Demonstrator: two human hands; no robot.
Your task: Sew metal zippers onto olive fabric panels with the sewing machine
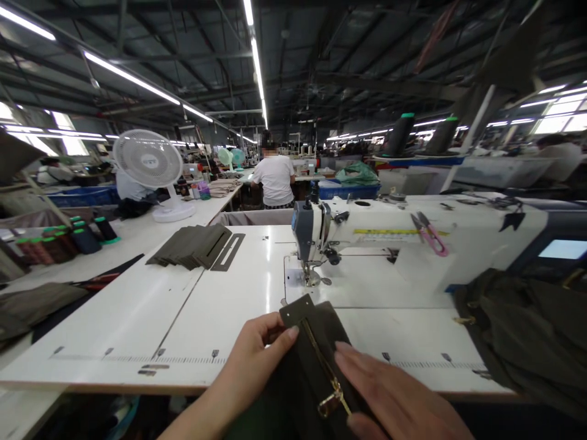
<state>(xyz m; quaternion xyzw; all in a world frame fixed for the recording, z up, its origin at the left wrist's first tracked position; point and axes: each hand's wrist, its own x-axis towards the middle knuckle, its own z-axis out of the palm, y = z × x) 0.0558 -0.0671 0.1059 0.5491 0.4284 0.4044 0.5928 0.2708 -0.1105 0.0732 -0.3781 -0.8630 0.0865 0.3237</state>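
Note:
A dark olive fabric piece with a gold zipper is held at the front edge of the sewing table, its far end lying over the table top. My left hand pinches its left edge near the far end, thumb on top and fingers underneath. Along the right side, my right hand holds the piece, with its fingers close together beside the zipper. The gold zipper pull hangs between both hands. Just beyond the fabric stands the sewing machine, its presser foot apart from the piece.
Stacked olive fabric pieces and a slotted template lie left on the table. Pink-handled scissors rest against the machine arm. Bunched dark fabric sits at right. A fan and thread cones stand left; a person sits ahead.

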